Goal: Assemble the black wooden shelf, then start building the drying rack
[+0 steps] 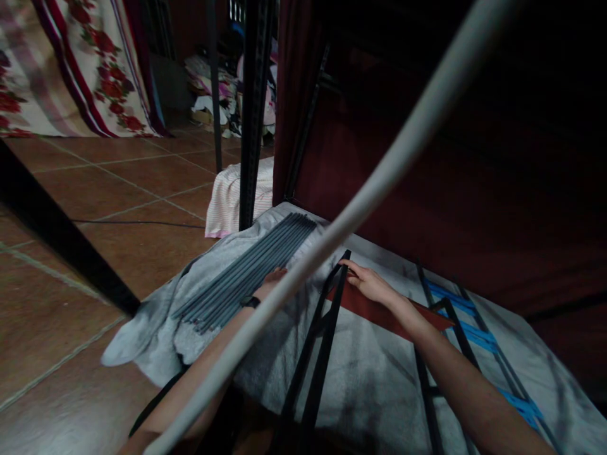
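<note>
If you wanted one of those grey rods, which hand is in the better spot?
Probably the left hand: it's at the edge of the grey rods. The right hand is farther away, at the tip of the black frame.

Looks like a home doing duty as a makeshift workshop, and here's the evidence: brown square-tiled floor (118,196), a cream cloth hanging with red printed roses (80,76), and there, at the back, a jumbled heap of fabrics (231,95). Now the workshop side: a black perforated metal post (252,126), and a pale cloth-draped surface (379,354) carrying slim grey rods (246,268) and a narrow black frame (331,325).
</note>
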`<state>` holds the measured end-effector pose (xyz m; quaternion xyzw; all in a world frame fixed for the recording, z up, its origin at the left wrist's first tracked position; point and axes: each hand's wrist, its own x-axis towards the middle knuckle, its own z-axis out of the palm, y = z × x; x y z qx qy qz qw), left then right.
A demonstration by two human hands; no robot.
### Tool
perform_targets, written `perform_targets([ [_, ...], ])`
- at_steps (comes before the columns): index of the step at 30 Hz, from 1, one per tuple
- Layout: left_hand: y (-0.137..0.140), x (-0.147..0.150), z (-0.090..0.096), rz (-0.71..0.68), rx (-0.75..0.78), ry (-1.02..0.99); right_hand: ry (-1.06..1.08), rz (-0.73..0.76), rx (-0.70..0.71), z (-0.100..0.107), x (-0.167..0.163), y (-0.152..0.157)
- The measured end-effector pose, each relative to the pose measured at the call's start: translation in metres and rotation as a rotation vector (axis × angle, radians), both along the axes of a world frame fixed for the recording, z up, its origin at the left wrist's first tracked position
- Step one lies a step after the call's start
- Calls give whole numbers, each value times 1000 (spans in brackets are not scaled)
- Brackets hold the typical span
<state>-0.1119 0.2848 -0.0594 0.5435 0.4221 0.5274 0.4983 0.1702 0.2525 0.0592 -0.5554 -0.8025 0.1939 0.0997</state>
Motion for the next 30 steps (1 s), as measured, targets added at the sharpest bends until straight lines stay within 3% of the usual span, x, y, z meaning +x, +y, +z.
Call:
perform_targets([
  [7, 4, -2, -6, -47, -17, 271, -3, -10, 9, -6, 3, 2],
  [11, 10, 9, 9, -109, -30, 117, 4, -26, 24, -5, 2, 0],
  [16, -3, 60, 31, -292, -131, -99, 13, -25, 57, -6, 0, -4],
  [21, -13, 88, 40, -280, -160, -213, 15, -34, 61, -7, 0, -6],
  [25, -9, 89, 45, -178, -59, -105, 27, -19, 71, -11, 2, -4],
  [30, -6, 85, 53, -103, 241, 138, 28, -19, 62, -13, 2, -1],
])
